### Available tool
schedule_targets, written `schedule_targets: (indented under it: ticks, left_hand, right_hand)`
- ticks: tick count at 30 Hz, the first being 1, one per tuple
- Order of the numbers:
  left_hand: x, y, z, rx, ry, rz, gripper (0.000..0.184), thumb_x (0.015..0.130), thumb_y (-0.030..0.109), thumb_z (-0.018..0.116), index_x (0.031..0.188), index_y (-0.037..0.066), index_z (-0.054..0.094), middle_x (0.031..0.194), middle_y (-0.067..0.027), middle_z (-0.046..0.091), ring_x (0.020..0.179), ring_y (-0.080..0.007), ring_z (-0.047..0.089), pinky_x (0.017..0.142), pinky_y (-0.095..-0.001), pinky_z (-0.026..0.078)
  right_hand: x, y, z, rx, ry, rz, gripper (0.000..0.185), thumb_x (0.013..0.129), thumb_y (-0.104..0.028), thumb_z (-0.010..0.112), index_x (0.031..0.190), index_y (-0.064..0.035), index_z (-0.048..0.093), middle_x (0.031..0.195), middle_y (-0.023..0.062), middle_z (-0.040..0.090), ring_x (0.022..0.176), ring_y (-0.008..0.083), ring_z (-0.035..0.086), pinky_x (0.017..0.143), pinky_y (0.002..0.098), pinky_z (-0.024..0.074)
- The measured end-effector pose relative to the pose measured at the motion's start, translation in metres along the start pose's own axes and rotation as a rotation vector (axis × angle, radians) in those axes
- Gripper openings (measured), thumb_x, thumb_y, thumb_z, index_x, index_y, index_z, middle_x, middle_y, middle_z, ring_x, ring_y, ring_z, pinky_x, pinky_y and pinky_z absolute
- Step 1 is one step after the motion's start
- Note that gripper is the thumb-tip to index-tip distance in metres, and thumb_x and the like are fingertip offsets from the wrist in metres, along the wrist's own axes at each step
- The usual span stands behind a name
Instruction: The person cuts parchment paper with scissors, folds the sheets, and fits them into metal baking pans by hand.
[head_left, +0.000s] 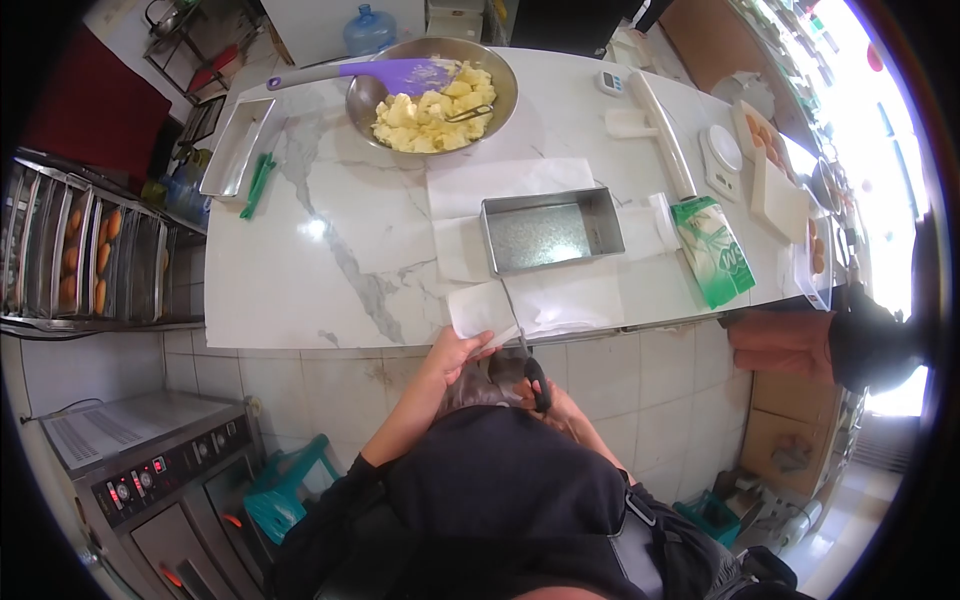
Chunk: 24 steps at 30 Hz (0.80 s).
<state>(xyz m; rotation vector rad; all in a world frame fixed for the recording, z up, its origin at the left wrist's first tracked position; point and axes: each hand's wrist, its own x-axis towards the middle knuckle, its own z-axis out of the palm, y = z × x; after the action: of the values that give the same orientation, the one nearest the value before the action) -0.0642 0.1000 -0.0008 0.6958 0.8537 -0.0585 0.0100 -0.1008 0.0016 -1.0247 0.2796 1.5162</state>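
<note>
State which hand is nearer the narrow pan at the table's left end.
Left. The left hand holds paper at the near edge of the table, right of the pan; the right hand, gripping scissors, is farther right.

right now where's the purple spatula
In the head view, the purple spatula is at the far side of the table, left of centre, in the metal bowl, its handle jutting over the left rim.

Purple spatula [408, 75] — yellow chunks [425, 125] — white, grey-veined tabletop [370, 220]
</note>
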Motion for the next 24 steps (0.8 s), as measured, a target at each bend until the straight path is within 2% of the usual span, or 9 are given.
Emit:
schedule_targets:
  ticks: [5, 7, 9, 12, 15, 18, 19, 21, 24]
  left_hand:
    - [0.008, -0.018, -0.002, 0.014, 0.038, 0.154, 0.031, 0.080, 0.003, 0.060, 0.108, -0.007, 0.051, 0.101, -0.0142, 0.059, 0.082, -0.0228, 0.062, 0.067, -0.0280, 0.055]
    - [0.012, -0.025, -0.005, 0.047, 0.059, 0.188, 0.028, 0.080, 0.002, 0.060, 0.105, -0.008, 0.052, 0.097, -0.0147, 0.060, 0.080, -0.0225, 0.062, 0.065, -0.0282, 0.055]
    - [0.016, -0.032, -0.008, 0.091, 0.095, 0.218, 0.025, 0.080, 0.001, 0.059, 0.102, -0.009, 0.053, 0.090, -0.0151, 0.061, 0.075, -0.0215, 0.062, 0.063, -0.0279, 0.055]
    - [0.038, -0.060, -0.025, 0.516, 0.266, 0.328, 0.024, 0.080, 0.003, 0.058, 0.100, -0.010, 0.054, 0.076, -0.0134, 0.063, 0.068, -0.0182, 0.063, 0.058, -0.0304, 0.053]
    - [0.006, -0.039, 0.007, 0.611, 0.292, 0.430, 0.026, 0.080, 0.004, 0.054, 0.105, -0.005, 0.055, 0.067, -0.0154, 0.062, 0.062, -0.0201, 0.064, 0.056, -0.0350, 0.050]
    - [-0.013, -0.031, 0.030, 0.747, 0.372, 0.499, 0.031, 0.081, 0.003, 0.049, 0.111, 0.002, 0.055, 0.072, -0.0198, 0.062, 0.065, -0.0272, 0.064, 0.060, -0.0379, 0.049]
    - [-0.005, -0.041, 0.025, 1.029, 0.449, 0.678, 0.041, 0.077, -0.001, 0.047, 0.117, 0.009, 0.054, 0.072, -0.0206, 0.060, 0.067, -0.0331, 0.061, 0.062, -0.0390, 0.049]
    - [-0.011, -0.040, 0.030, 1.234, 0.471, 0.749, 0.047, 0.075, -0.003, 0.047, 0.120, 0.009, 0.052, 0.074, -0.0184, 0.058, 0.069, -0.0337, 0.059, 0.063, -0.0406, 0.048]
    - [-0.014, -0.046, 0.033, 1.352, 0.515, 0.784, 0.054, 0.072, -0.005, 0.048, 0.124, 0.011, 0.048, 0.076, -0.0163, 0.055, 0.070, -0.0340, 0.057, 0.064, -0.0420, 0.047]
  right_hand:
    - [-0.014, -0.021, -0.010, -0.255, -0.048, -0.005, 0.029, 0.076, -0.030, 0.067, 0.074, -0.0076, 0.049, 0.057, -0.0036, 0.038, 0.048, 0.0051, 0.037, 0.040, 0.0203, 0.0280]
    - [-0.021, -0.042, -0.051, -0.924, -0.196, -0.071, 0.019, 0.074, -0.021, 0.064, 0.071, -0.0043, 0.054, 0.055, -0.0019, 0.046, 0.047, 0.0074, 0.043, 0.040, 0.0223, 0.0323]
    - [-0.055, -0.080, -0.071, -1.214, -0.394, 0.046, 0.015, 0.068, -0.016, 0.063, 0.067, -0.0024, 0.057, 0.060, 0.0006, 0.052, 0.053, 0.0111, 0.049, 0.047, 0.0257, 0.0386]
    - [-0.091, -0.132, -0.044, -1.276, -0.464, -0.369, 0.013, 0.063, -0.011, 0.064, 0.063, -0.0021, 0.055, 0.061, 0.0020, 0.051, 0.059, 0.0132, 0.049, 0.056, 0.0282, 0.0410]
    - [-0.049, -0.144, 0.016, -1.181, -0.237, -0.621, 0.018, 0.054, -0.006, 0.063, 0.066, -0.0008, 0.051, 0.073, 0.0054, 0.051, 0.069, 0.0146, 0.049, 0.063, 0.0287, 0.0409]
    - [0.058, -0.123, -0.006, -1.081, -0.218, -0.855, 0.018, 0.054, -0.007, 0.061, 0.063, 0.0022, 0.048, 0.086, 0.0115, 0.054, 0.078, 0.0197, 0.053, 0.067, 0.0288, 0.0425]
    - [0.079, -0.120, -0.009, -1.107, -0.207, -0.928, 0.018, 0.054, -0.007, 0.061, 0.061, 0.0034, 0.048, 0.089, 0.0138, 0.055, 0.081, 0.0219, 0.054, 0.067, 0.0291, 0.0431]
    - [0.094, -0.126, -0.005, -1.328, -0.208, -1.008, 0.018, 0.053, -0.006, 0.061, 0.057, 0.0054, 0.048, 0.095, 0.0176, 0.056, 0.089, 0.0265, 0.056, 0.069, 0.0305, 0.0446]
    - [0.101, -0.117, -0.003, -1.284, -0.215, -1.233, 0.019, 0.053, -0.006, 0.061, 0.052, 0.0072, 0.047, 0.098, 0.0218, 0.056, 0.098, 0.0321, 0.056, 0.070, 0.0330, 0.0463]
